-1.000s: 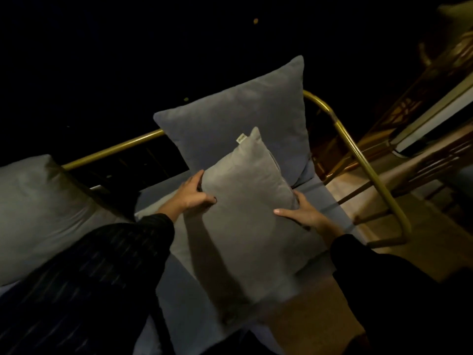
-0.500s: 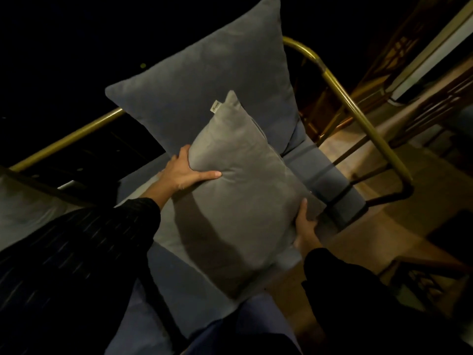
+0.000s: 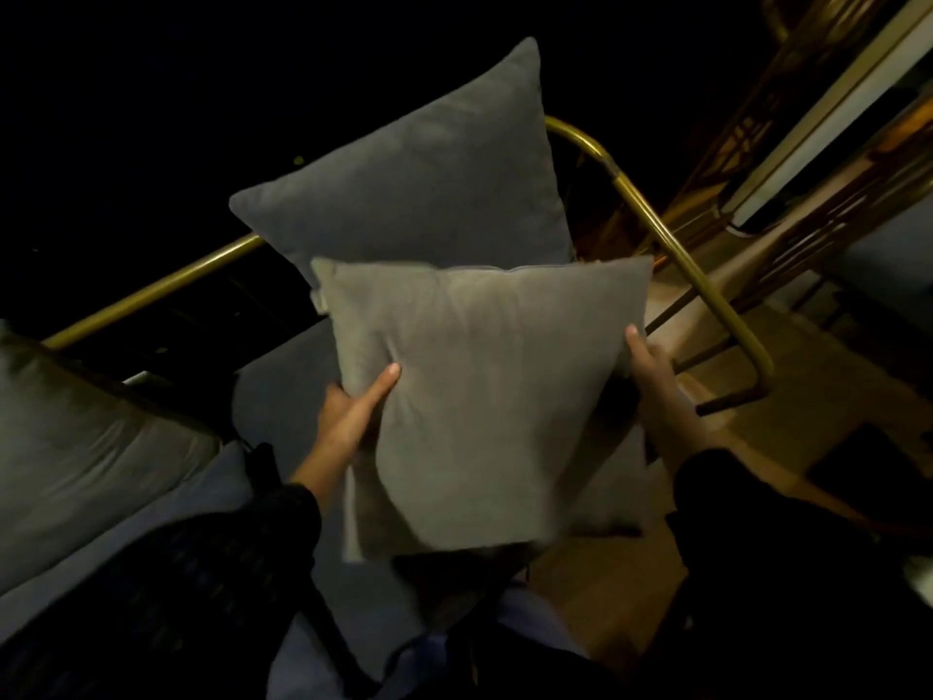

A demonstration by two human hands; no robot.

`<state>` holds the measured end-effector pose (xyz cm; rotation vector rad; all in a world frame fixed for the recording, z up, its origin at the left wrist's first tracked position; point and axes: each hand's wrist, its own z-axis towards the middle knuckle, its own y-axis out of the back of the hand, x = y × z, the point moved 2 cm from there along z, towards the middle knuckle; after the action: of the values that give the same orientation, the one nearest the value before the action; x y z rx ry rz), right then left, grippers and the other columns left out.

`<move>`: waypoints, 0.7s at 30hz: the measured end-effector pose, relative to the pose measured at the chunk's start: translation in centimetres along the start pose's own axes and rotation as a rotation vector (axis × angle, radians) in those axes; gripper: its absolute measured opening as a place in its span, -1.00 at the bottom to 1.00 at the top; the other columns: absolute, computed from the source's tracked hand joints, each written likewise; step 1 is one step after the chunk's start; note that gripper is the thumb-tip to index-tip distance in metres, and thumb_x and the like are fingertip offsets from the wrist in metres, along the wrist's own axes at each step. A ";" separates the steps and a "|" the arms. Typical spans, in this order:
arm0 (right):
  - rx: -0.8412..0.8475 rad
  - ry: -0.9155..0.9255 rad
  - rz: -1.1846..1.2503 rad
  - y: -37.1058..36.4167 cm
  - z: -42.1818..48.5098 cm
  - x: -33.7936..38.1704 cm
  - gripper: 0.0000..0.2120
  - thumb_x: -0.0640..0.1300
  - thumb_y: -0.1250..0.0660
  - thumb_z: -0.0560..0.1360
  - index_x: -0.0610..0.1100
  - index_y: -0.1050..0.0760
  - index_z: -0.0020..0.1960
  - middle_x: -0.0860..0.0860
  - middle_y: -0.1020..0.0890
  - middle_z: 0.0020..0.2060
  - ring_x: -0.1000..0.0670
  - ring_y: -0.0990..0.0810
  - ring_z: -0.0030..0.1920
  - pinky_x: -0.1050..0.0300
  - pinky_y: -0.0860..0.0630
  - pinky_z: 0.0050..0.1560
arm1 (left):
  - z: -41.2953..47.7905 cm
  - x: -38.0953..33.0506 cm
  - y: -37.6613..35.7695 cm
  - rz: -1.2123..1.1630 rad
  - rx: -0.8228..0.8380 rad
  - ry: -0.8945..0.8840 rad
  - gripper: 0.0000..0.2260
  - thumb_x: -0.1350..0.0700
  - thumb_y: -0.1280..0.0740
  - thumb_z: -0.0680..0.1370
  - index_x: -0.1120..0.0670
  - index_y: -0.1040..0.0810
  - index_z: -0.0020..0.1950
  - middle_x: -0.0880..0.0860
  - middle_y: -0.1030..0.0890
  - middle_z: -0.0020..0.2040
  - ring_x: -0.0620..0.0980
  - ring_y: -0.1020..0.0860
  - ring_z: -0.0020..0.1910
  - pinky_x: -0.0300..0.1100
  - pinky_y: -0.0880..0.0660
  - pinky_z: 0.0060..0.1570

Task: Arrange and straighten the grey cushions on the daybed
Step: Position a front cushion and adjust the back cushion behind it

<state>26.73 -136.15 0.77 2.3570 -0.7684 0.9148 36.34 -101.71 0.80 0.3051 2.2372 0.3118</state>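
Note:
A small light grey cushion (image 3: 489, 396) is held up off the seat, square to me. My left hand (image 3: 353, 411) grips its left edge, thumb on the front face. My right hand (image 3: 656, 381) clasps its right edge. Behind it a larger dark grey cushion (image 3: 419, 189) leans upright against the daybed's brass rail (image 3: 671, 245). A third grey cushion (image 3: 86, 447) lies at the left on the blue-grey seat mattress (image 3: 282, 386).
The brass rail curves round the daybed's right end and drops to the wooden floor (image 3: 787, 421). Dark wooden furniture with a pale strip (image 3: 828, 108) stands at the upper right. Beyond the back rail everything is black.
The small cushion has been lifted off the seat and turned from a diamond tilt to square. My right hand moved from its lower corner up to its right edge.

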 end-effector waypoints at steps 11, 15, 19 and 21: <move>0.263 0.085 -0.342 -1.4 5.2 4.5 -0.36 0.12 -0.38 0.49 -0.10 -0.26 0.46 -0.12 -0.46 0.33 -0.19 -0.45 0.31 -0.19 -0.35 0.40 | -2.1 4.0 -7.3 -0.340 -0.010 0.383 -0.37 -0.24 -0.38 0.47 0.10 -0.47 0.42 0.12 -0.57 0.32 0.09 -0.52 0.08 -0.06 -0.44 0.11; 0.364 0.120 -0.444 -1.4 10.4 5.3 0.08 0.47 -0.45 0.11 -0.14 -0.36 0.43 -0.09 -0.50 0.36 -0.21 -0.46 0.36 -0.20 -0.38 0.39 | -1.0 2.4 -8.3 -0.375 -0.152 0.368 -0.23 -0.33 -0.43 0.36 0.08 -0.46 0.43 0.13 -0.55 0.37 0.19 -0.53 0.28 0.12 -0.44 0.34; 0.426 0.124 -0.512 -1.9 15.0 5.4 0.18 0.53 -0.43 0.00 -0.10 -0.35 0.45 -0.08 -0.50 0.37 -0.20 -0.48 0.35 -0.18 -0.41 0.37 | -0.3 1.6 -8.1 -0.392 -0.277 0.354 -0.25 -0.27 -0.44 0.40 0.14 -0.44 0.45 0.11 -0.52 0.39 0.19 -0.47 0.37 0.02 -0.39 0.36; 0.462 0.125 -0.519 -2.3 14.3 6.7 0.00 0.36 -0.50 0.17 -0.10 -0.33 0.46 -0.07 -0.50 0.37 -0.20 -0.47 0.35 -0.14 -0.41 0.38 | -0.4 1.4 -8.2 -0.394 -0.292 0.330 -0.27 -0.27 -0.45 0.39 0.09 -0.46 0.45 0.06 -0.53 0.39 0.15 -0.48 0.38 0.03 -0.38 0.41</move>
<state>38.59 -145.43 -4.29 2.6542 0.1340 1.0651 34.26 -109.02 -2.64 -0.3646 2.4645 0.4941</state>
